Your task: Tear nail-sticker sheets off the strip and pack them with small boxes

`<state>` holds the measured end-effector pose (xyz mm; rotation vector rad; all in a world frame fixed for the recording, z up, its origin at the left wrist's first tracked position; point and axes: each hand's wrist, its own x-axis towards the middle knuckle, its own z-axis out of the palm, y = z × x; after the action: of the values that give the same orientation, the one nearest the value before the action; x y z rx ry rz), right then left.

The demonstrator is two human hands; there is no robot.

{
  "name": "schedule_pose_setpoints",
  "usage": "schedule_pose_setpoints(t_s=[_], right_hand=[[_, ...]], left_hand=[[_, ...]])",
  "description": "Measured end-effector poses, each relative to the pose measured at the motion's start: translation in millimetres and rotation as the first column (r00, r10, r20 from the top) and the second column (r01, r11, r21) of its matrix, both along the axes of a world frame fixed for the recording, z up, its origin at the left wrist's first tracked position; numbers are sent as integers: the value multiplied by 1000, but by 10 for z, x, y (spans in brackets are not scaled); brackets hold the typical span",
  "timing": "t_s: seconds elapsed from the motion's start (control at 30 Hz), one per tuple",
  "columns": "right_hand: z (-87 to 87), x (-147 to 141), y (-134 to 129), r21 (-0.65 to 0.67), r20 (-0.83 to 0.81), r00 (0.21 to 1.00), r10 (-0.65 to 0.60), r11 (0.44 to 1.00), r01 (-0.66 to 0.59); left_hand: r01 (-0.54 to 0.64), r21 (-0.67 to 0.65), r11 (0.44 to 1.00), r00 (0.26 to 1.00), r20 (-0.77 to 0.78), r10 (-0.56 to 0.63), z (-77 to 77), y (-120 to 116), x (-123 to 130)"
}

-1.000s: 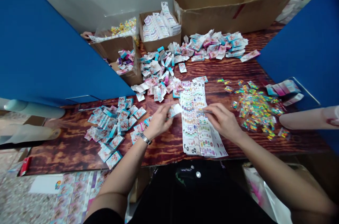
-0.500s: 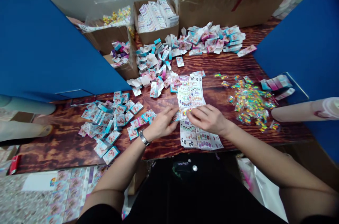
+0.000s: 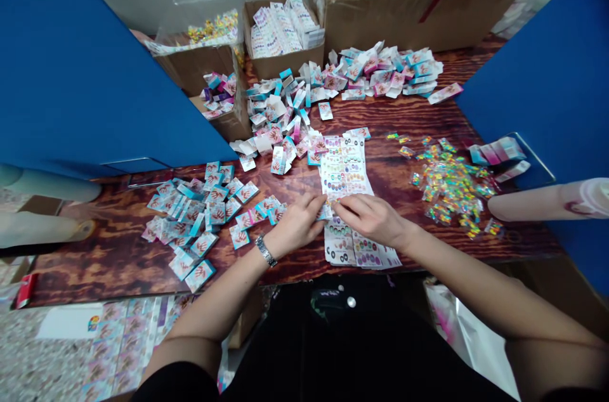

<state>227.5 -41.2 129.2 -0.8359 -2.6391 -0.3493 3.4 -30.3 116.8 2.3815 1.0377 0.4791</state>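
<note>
Left hand (image 3: 299,220) and right hand (image 3: 373,219) meet at one small box (image 3: 325,212)!
Left pinches it over the printed sheets (image 3: 346,168); right, well apart a second ago, now bunches at its end, grip too hidden to tell: seemingly two-handed work on this box.

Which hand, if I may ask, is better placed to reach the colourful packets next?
Probably the right hand: the colourful packets lie on its side, while the left hand is farther off and holds a small box.
</note>
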Motion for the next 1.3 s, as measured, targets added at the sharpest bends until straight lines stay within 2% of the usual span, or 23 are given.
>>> schedule_pose_setpoints(t_s=[0.17,0.33,0.43,0.5,0.67,0.83,1.03,1.3], right_hand=[[26,-73,-79,-85,-144,989,-13,996,0],[35,-99,-89,24,-264,964,-3,1000,10],[-7,-98,-92,25,-318,947,53,999,-48],[-41,-91,-104,-6,-321,944,80,996,-86],[-85,-74,-128,-92,-354,933,58,991,-96],[-101,-31,-95,-121,-345,933,106,980,-156],[-136,9,-82,-129,-287,953,95,982,-137],[-96,33,-97,-142,-322,936,141,970,-195]], left_hand=[[-64,54,996,998,18,63,4,-49,38],[-128,81,988,983,140,116,-11,-70,101],[-143,79,986,975,185,127,-36,-63,119],[-137,68,988,970,210,120,-56,-57,118],[-135,48,990,954,277,117,-104,-50,106],[-130,47,990,944,311,109,-130,-51,115],[-121,37,992,945,310,103,-159,-72,126],[-121,20,992,944,312,109,-209,-120,142]])
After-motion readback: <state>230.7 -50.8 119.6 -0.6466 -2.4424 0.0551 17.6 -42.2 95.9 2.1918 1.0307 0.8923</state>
